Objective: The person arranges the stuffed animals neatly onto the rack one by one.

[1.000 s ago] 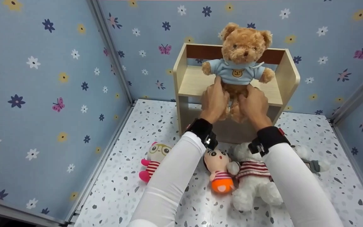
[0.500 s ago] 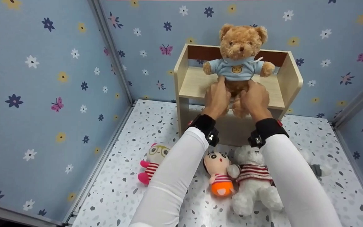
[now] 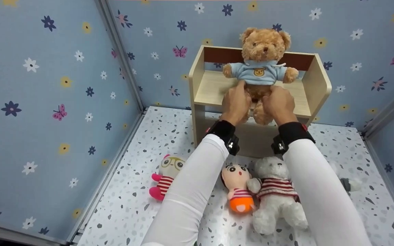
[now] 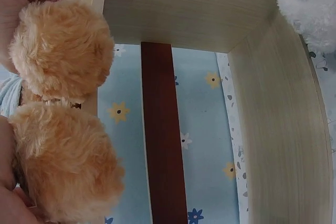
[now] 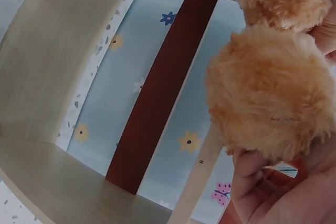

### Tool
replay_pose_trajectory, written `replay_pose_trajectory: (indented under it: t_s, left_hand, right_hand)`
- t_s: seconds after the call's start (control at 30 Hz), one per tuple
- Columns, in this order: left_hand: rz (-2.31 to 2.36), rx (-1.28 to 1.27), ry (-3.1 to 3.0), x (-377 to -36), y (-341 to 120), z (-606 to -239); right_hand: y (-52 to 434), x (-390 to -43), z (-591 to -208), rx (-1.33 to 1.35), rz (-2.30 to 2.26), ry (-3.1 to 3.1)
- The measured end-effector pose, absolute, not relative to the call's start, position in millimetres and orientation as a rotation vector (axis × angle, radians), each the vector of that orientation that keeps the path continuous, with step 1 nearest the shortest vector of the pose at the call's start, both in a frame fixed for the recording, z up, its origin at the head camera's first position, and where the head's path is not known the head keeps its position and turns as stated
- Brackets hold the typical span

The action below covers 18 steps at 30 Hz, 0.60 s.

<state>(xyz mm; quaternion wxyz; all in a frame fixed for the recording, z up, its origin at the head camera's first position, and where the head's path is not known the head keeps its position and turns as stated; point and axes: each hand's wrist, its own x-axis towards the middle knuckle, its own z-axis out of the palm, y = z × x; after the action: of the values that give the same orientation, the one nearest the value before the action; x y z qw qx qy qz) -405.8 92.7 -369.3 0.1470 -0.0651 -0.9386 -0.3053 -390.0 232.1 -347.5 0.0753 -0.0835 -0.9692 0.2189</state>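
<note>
A brown teddy bear (image 3: 260, 72) in a light blue hoodie is upright at the upper shelf of a small wooden shelf unit (image 3: 214, 89), facing me. My left hand (image 3: 236, 104) grips the bear's leg on the left side, and my right hand (image 3: 279, 104) grips the other leg. Both furry feet stick out past the shelf's front edge; the left wrist view shows one foot (image 4: 68, 163) close up. In the right wrist view, curled fingers (image 5: 249, 182) lie under a foot (image 5: 273, 95). Whether the bear's seat touches the board is hidden.
On the speckled floor (image 3: 128, 177) before the unit lie a pink-and-white plush (image 3: 165, 182), a doll with orange shorts (image 3: 239, 191) and a white bear in a striped sweater (image 3: 275, 194). Another grey-white plush (image 3: 349, 184) is mostly behind my right arm. Flowered walls (image 3: 159, 92) enclose the area.
Both hands and the teddy bear have shifted slightly up and back over the upper shelf. The grip on its legs stays the same, and the floor toys have not moved.
</note>
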Motion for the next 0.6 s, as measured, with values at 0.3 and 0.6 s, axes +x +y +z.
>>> replay_pose_trajectory:
  t_s: [0.3, 0.6]
  left_hand:
    - [-0.899, -0.183, -2.739, -412, 92, -361]
    - [-0.91, -0.102, -2.78, -418, 92, -359]
  right_hand:
    - [235, -395, -340, -0.262, 0.681, -2.978]
    - [236, -399, -333, -0.292, 0.7, -3.068]
